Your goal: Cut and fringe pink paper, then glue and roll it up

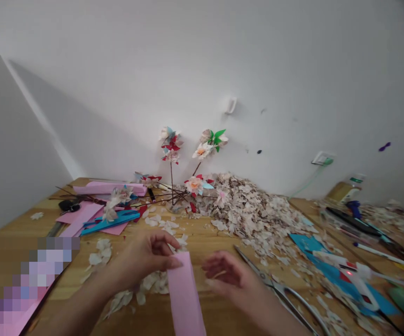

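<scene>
"What are the fingers doing?"

"The left fingers [172,262] curl over the upper end of a pink paper strip [184,296] and appear to pinch it. The right fingers [219,266] are loosely open, just beside the strip's right edge, and grasp nothing that can be made out."

"Where exactly is the strip?"

"At bottom centre of the frame, between the two hands. It runs from the left fingers down past the lower edge of the frame, tilted slightly, so whether its far end touches the desk [20,225] cannot be told."

"What lies closest to the hands?"

"Pale paper scraps [151,282] are scattered under the left hand. Just right of the right hand lie steel scissors [279,289], their points toward the upper left and their handles running to the lower edge."

"And farther out?"

"A large heap of pale paper scraps [254,217] fills the middle of the desk. Behind it, at upper centre, paper flowers on thin stems [170,144] stand against the wall. Pink and blue paper strips [111,223] lie at left, a blue paper sheet [323,266] at right, and marker pens [377,252] near the right edge."
</scene>
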`<state>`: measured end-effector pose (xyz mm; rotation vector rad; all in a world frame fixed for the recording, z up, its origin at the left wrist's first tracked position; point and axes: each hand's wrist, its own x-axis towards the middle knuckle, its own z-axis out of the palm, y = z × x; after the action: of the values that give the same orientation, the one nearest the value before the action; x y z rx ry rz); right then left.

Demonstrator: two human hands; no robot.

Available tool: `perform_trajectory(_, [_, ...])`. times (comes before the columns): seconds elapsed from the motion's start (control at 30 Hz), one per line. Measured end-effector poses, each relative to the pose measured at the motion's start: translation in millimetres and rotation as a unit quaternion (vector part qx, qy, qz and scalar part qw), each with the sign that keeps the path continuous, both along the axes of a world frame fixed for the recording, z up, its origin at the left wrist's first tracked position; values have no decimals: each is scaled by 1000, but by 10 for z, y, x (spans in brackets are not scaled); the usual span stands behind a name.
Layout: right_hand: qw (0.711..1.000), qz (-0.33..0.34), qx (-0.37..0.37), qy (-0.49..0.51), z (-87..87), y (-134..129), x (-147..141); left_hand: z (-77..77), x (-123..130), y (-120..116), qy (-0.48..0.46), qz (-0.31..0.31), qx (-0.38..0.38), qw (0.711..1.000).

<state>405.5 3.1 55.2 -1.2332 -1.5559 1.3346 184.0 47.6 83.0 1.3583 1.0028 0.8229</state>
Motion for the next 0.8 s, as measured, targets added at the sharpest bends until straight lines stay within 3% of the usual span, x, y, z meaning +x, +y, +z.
perform_trajectory(0.1, [991,41,-48,115,-173,119,-272,-110,179,-13,4,-2,3,1000])
perform_trajectory(0.2, [977,9,-71,202,-303,192,-369,-214,310,-64,-13,37,23,999])
perform_trajectory(0.27, [973,-26,-59,222,-364,231,-363,-300,408,-139,-84,45,20,995])
perform_trajectory(0.33, [971,-55,-46,228,-418,254,-351,-394,522,-237,-169,24,-18,985])
perform_trajectory(0.5, [978,-55,-39,200,-503,230,-292,-583,718,-412,-204,73,-152,964])
perform_trajectory(0.57, [993,-59,9,99,-488,208,-101,-622,689,-417,-229,96,-197,948])
perform_trajectory(0.6, [995,-84,51,-4,-473,194,57,-630,654,-410,-235,116,-219,940])
perform_trajectory(0.63, [981,-101,93,-134,-457,173,254,-631,611,-402,-235,140,-236,933])
perform_trajectory(0.73, [959,-105,95,-247,-418,51,960,-591,494,-384,-211,183,-253,926])
perform_trajectory(0.8, [900,-87,75,-420,-404,-79,1368,-553,464,-389,-197,187,-264,925])
